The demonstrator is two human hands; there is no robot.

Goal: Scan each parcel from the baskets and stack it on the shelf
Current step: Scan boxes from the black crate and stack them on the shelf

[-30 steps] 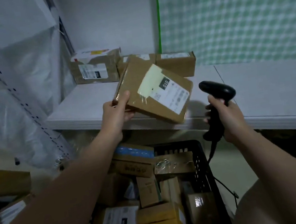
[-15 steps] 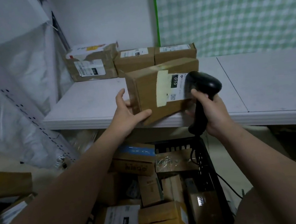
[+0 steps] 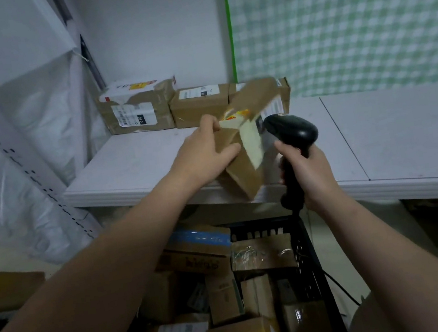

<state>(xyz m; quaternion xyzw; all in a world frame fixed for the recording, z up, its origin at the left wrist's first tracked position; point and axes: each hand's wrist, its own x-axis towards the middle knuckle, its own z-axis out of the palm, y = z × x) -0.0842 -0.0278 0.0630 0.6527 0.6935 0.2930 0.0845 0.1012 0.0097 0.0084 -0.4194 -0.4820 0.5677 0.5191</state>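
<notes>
White wall and a green-and-white checked sheet [image 3: 346,18] back the white shelf [image 3: 140,163] in front of you. Along the shelf's back edge, toward its left corner, three labelled brown cardboard boxes [image 3: 200,104] stand in a row, touching side to side.

Your left hand [image 3: 202,154] grips a brown cardboard parcel [image 3: 241,173] by its left end, thumb on the near face. The parcel is tilted and blurred, held above the shelf's front edge. Your right hand [image 3: 313,174] is wrapped round the handle of a black handheld scanner [image 3: 292,129], whose head sits just beside the parcel's labelled side; you cannot tell whether they touch.

Below the shelf's front edge, a black plastic basket [image 3: 307,252] holds many more cardboard parcels.
</notes>
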